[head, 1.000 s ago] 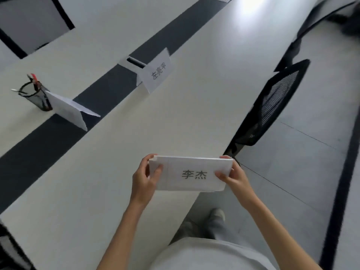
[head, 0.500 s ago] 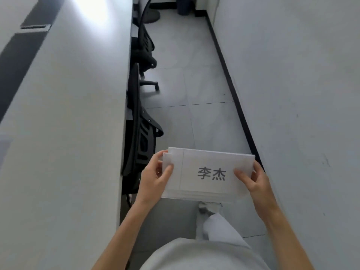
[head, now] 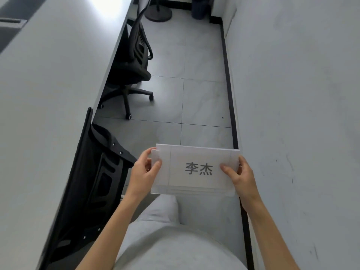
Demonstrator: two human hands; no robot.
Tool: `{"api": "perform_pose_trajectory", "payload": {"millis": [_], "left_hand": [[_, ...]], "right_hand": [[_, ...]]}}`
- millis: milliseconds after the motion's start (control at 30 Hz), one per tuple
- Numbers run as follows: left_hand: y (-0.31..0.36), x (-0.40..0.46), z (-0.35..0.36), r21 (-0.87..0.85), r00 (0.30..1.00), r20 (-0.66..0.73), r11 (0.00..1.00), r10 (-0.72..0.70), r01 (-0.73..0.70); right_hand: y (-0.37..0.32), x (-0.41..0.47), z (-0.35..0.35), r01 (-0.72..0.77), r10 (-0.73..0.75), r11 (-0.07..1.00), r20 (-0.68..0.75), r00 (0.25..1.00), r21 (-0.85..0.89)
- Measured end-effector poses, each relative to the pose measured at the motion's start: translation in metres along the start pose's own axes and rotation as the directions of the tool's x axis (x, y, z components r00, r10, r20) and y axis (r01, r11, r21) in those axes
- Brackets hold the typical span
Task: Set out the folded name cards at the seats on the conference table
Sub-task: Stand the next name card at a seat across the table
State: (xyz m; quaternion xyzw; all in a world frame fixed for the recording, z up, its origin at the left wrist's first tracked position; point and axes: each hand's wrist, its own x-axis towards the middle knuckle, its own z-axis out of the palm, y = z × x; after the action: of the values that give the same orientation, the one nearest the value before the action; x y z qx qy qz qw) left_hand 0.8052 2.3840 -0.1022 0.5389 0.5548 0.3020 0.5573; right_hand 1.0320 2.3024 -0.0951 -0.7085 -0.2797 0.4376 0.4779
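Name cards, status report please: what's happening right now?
Left hand and right hand grip the name cards. Held over floor, beside table. Chair near.

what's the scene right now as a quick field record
held: stack of name cards, top one printed 李杰
left hand: pinches the stack's left end
right hand: pinches the stack's right end
stack position: over the floor, beside the table, not on it
table: on the left, no cards in view on it
chairs: near chair and far chair, both pushed under the table edge
wall: on the right
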Motion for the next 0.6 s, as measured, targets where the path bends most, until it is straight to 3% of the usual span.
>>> {"api": "perform_pose_trajectory", "payload": {"millis": [367, 600], "left_hand": [[0.065, 0.24, -0.016, 0.0, 0.992, -0.129, 1.0, -0.014, 0.014], [0.098, 0.343, -0.052, -0.043, 0.955, -0.294, 0.999, -0.044, 0.032]], "right_hand": [[-0.096, 0.253, 0.068, 0.077, -0.065, 0.99, 0.104, 0.992, -0.117], [-0.169, 0.384, 0.138, 0.123, -0.065, 0.976, 0.302, 0.951, -0.179]]}}
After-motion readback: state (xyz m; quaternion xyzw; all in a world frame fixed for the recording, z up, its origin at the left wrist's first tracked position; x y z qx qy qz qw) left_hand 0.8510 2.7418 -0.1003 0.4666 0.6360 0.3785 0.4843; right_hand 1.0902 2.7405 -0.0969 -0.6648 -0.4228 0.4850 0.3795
